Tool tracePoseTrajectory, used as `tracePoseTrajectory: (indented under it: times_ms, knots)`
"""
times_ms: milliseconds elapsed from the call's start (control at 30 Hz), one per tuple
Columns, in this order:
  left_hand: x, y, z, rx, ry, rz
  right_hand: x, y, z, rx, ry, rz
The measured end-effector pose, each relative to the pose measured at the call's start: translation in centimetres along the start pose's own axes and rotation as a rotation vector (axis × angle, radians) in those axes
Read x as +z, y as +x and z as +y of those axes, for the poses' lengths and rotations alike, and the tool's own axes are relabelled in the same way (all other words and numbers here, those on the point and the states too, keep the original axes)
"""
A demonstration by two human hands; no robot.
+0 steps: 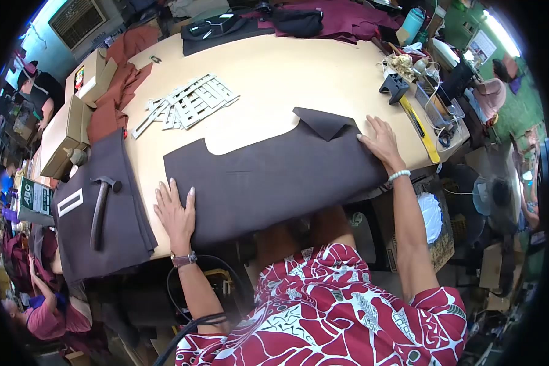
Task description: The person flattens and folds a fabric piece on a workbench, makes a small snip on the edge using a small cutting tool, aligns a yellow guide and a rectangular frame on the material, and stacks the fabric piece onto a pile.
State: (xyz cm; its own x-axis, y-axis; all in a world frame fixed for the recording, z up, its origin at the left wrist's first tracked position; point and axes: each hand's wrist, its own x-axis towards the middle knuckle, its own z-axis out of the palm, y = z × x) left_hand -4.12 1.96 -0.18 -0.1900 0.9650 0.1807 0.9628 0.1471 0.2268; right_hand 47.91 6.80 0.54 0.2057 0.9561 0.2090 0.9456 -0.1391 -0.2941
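Note:
A dark brown fabric piece [268,177] with a cut-out along its far edge lies across the table in front of me. Its far right corner is folded over. My left hand [177,213] rests with fingers spread at the fabric's left edge, partly on the table. At the right edge, my right hand [381,143] lies with fingers extended, touching the fabric beside the fold. Neither hand grips anything. To the left, a hammer [102,210] and a white rectangular frame [71,203] lie on stacked dark fabric [122,207].
Pale slotted templates [192,100] are piled beyond the fabric on the tan table [268,67]. A yellow level-like tool [422,131] lies near the right edge beside a plastic basket [439,104]. Cardboard boxes [67,137] line the left. Other people [43,91] are at the left.

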Motion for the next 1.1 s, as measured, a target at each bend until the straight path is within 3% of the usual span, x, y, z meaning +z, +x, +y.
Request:
tracePoseTrajectory:
  times_ms: [133, 200, 300, 333, 500, 700, 833, 933, 1067, 1100]
  knots:
    - [-2.1, -0.5, 1.9, 0.051, 0.288, 0.147, 1.3, 2.9, -1.6, -0.121, 0.188, 0.022]
    - [-2.4, -0.6, 3.8, 0.094, 0.077, 0.108, 2.4, 4.4, -2.0, -0.142, 0.228, 0.099]
    - [-2.0, -1.7, 8.4, 0.214, -0.162, -0.027, 2.9, 5.8, -3.0, 0.114, 0.435, 0.179]
    - [-1.0, -2.2, 9.9, 0.269, -0.157, -0.084, 3.4, 6.2, -2.7, 0.098, 0.446, 0.277]
    - [1.6, -1.5, 14.0, 0.377, -0.082, -0.182, 1.3, 7.0, -0.4, 0.115, 0.21, 0.149]
    - [1.2, -0.6, 15.6, 0.363, -0.103, -0.116, -3.3, 4.6, -0.2, 0.112, 0.385, -0.15]
    - [0.4, -4.0, 15.6, 0.304, -0.191, -0.095, -4.1, 0.0, 1.1, 0.12, 0.479, -0.126]
    - [1.0, -5.4, 15.2, 0.282, -0.145, -0.107, -3.2, -1.3, 2.2, -0.086, 0.506, -0.113]
    - [0.5, -4.4, 16.1, 0.293, -0.217, -0.066, -6.2, -0.7, -0.6, 0.119, 0.683, -0.379]
    - [0.6, -4.0, 16.3, 0.304, -0.243, -0.062, -7.9, -0.6, -2.5, 0.067, 0.703, -0.373]
